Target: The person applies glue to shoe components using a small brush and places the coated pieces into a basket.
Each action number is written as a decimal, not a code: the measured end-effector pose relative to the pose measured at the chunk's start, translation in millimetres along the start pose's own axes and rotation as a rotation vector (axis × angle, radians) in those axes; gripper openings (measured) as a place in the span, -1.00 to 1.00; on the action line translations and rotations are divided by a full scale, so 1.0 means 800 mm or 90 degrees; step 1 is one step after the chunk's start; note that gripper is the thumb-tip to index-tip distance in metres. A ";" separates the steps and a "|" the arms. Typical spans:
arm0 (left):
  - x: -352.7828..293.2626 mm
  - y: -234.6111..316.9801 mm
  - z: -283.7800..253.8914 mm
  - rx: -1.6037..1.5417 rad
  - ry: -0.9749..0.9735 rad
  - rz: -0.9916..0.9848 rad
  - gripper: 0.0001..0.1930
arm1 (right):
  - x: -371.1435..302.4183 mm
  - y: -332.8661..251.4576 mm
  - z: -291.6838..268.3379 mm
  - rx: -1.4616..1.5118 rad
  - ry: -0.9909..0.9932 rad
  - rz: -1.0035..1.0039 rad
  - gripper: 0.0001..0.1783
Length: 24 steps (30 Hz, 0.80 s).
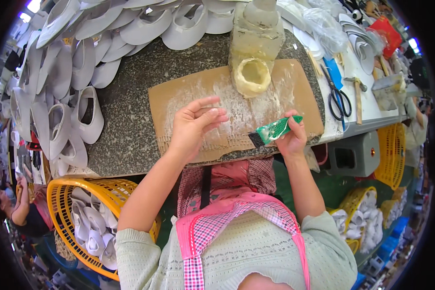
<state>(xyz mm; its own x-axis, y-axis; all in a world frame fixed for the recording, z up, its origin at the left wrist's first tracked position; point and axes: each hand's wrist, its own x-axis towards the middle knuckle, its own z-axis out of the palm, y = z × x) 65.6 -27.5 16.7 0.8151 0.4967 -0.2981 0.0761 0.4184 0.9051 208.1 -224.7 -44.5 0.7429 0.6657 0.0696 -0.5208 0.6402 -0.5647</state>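
Pink checked apron [237,212] fills the near foreground. Right hand [291,137] pinches a green-handled brush [274,130] over the cardboard's [188,94] front edge, bristles pointing left. Left hand [194,126] hovers above the cardboard, fingers loosely curled, holding nothing. Behind, a glue-crusted jar [253,48] stands on the cardboard; scissors [338,99] lie right; white shoe uppers [72,72] crowd the left.

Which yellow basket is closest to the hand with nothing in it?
The big yellow basket at lower left, full of white shoe uppers. It sits on the left hand's side; the other yellow baskets are far right.
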 end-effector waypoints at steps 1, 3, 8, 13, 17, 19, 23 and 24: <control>-0.005 0.008 0.002 -0.067 -0.001 -0.009 -0.71 | 0.003 -0.001 0.002 0.016 -0.007 -0.003 -0.86; -0.010 0.018 0.004 -0.127 0.005 -0.016 -0.64 | 0.004 -0.001 0.002 0.041 -0.014 -0.002 -0.86; -0.024 0.025 -0.018 -0.235 0.017 0.081 -0.55 | 0.006 0.010 -0.006 -0.017 -0.005 0.021 -0.83; -0.087 0.041 -0.105 -0.036 0.163 0.222 -0.59 | -0.006 -0.004 -0.075 -0.046 -0.027 0.038 -0.66; -0.225 0.042 -0.239 0.230 0.672 0.404 -0.67 | 0.002 -0.019 -0.072 -0.029 -0.001 0.040 -0.75; -0.321 0.020 -0.303 0.333 0.870 0.458 -0.77 | 0.015 -0.013 -0.064 0.007 -0.085 0.131 -0.76; -0.482 -0.044 -0.374 0.143 1.103 0.250 -0.76 | 0.019 -0.007 -0.050 -0.091 -0.019 0.103 -0.75; -0.495 -0.068 -0.384 0.140 1.107 0.248 -0.76 | 0.018 -0.006 -0.045 -0.072 -0.035 0.117 -0.75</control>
<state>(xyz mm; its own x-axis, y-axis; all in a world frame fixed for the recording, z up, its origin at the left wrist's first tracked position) -437.5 -13.4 -7.8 -0.6633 0.7406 0.1073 0.2317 0.0670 0.9705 236.8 -231.9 -70.2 0.6143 0.7891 -0.0002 -0.5926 0.4611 -0.6604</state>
